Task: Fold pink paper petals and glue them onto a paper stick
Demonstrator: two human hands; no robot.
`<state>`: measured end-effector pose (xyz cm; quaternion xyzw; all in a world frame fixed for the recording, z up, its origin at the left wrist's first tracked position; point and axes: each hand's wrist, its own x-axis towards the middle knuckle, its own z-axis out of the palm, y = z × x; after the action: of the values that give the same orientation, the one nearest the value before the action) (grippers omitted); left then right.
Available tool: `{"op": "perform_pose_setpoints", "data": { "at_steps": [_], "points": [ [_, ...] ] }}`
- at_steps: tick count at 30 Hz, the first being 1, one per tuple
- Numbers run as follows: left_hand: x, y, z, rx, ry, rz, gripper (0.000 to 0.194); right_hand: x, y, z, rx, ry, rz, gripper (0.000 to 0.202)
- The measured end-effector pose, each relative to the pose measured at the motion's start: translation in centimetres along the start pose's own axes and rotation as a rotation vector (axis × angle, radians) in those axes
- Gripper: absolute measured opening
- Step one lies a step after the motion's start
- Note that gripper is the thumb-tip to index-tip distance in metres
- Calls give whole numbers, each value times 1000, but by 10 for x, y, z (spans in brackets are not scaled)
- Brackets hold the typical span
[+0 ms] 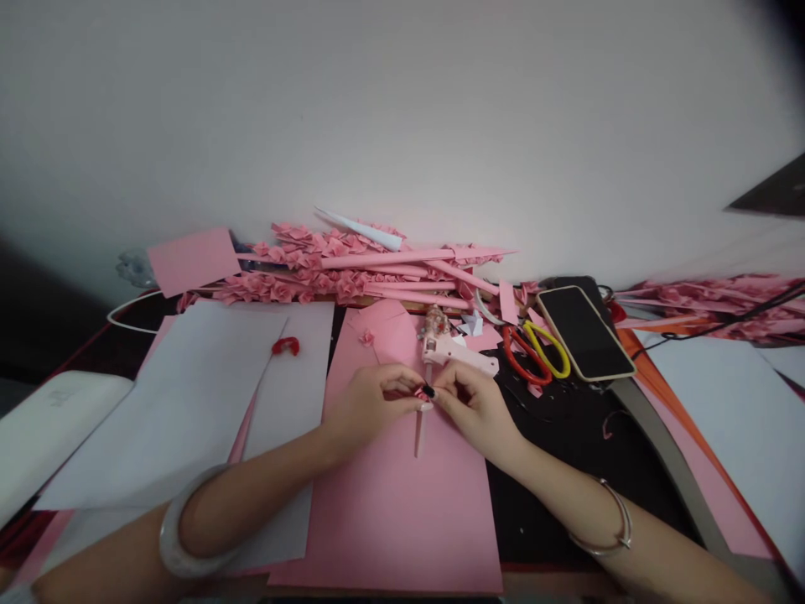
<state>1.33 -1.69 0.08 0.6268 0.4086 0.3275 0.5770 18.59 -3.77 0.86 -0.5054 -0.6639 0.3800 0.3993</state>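
My left hand (372, 408) and my right hand (481, 411) meet over a large pink paper sheet (402, 503). Their fingertips are closed on a small pink paper piece (422, 393), mostly covered by the fingers; its exact shape is hard to make out. Below the fingers a narrow pink paper strip (419, 436) points down toward me; whether it joins the held piece I cannot tell. Just beyond my hands lies a pale pink hot glue gun (462, 354). A small folded pink paper flower (366, 337) rests on the sheet's far part.
Scissors with red and yellow handles (546, 356) lie right of the glue gun, beside a phone (588, 333). Pink paper flower stems (340, 273) are heaped along the wall. White sheets (176, 403) cover the left side, with a red object (285, 346) on them.
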Motion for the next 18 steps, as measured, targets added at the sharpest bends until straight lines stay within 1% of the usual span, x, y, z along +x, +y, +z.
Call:
{"op": "perform_pose_setpoints", "data": {
  "at_steps": [4,8,18],
  "points": [
    [0,0,0,40,11,14,11,3,-1,0,113,-54,69,24],
    [1,-3,0,56,25,24,11,5,-2,0,199,-69,122,25],
    [0,-3,-1,74,21,13,10,6,-1,-2,255,-86,170,27]
  ]
}}
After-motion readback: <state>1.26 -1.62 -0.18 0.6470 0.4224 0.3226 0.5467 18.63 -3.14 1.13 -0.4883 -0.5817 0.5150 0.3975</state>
